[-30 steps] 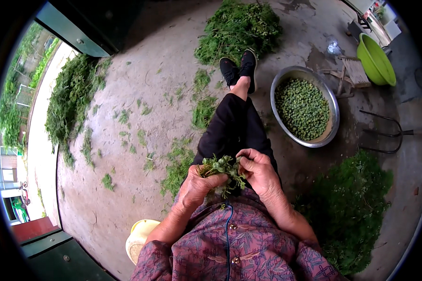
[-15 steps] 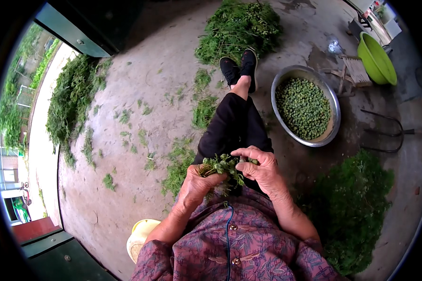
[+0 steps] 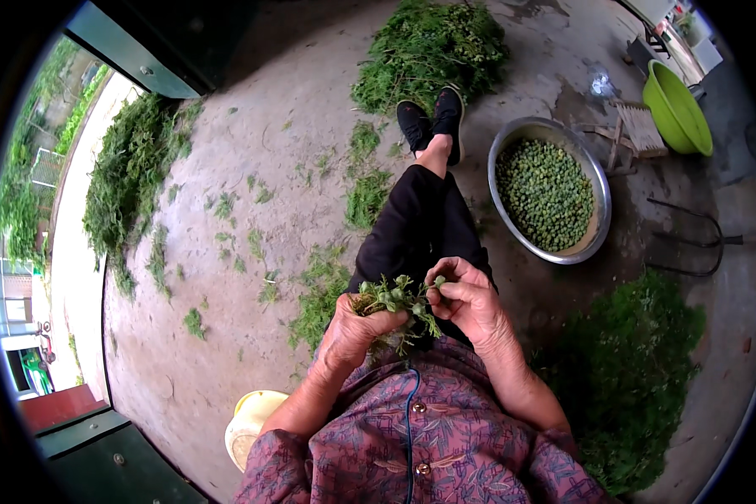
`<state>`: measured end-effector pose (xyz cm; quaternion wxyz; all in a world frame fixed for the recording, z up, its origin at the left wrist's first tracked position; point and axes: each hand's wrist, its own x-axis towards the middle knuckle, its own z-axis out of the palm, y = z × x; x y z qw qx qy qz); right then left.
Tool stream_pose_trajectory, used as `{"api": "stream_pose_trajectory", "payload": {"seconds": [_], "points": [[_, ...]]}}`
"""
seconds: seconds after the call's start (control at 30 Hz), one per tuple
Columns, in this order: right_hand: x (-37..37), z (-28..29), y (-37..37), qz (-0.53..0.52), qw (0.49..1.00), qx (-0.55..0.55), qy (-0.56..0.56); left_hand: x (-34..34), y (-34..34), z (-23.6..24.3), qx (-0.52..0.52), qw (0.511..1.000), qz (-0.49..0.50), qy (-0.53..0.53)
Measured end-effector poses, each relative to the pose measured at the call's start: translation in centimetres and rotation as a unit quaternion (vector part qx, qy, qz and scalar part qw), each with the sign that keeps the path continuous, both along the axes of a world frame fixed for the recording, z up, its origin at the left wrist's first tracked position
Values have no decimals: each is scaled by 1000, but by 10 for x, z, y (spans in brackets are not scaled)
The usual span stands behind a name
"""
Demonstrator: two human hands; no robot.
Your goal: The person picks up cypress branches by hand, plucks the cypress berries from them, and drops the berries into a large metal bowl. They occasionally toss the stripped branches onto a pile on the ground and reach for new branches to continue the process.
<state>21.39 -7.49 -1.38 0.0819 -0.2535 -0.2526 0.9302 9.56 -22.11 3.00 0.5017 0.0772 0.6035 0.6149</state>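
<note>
Left hand (image 3: 351, 329) clamped on green sprig (image 3: 397, 299) — bulk at its 2 o'clock; right hand (image 3: 472, 312) pinching berry (image 3: 439, 281) — its 10 o'clock.

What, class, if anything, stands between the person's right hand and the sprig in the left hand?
Nothing visible does: the right hand, pinching a green berry, is just right of the green sprig in the left hand.

Two hands (image 3: 350, 338), one bunch (image 3: 388, 297) and two shoes (image 3: 448, 116) show. There are three large heaps (image 3: 428, 55), one basin (image 3: 602, 191), one tub (image 3: 676, 109), one stool (image 3: 638, 128), one fork (image 3: 717, 245) and one bucket (image 3: 252, 424).
</note>
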Motion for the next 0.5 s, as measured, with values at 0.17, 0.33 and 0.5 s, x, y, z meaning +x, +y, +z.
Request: {"api": "stream_pose_trajectory", "payload": {"seconds": [0.17,0.33,0.5], "points": [[-5,2,-14,78,996,-45,30,0,1,0,18,999,9,-39],[-3,-3,-13,109,982,-124,91,-4,-1,-7,24,999,3,-44],[-3,-6,-16,102,985,-117,81,-4,-1,-6,15,999,-17,-41]]}}
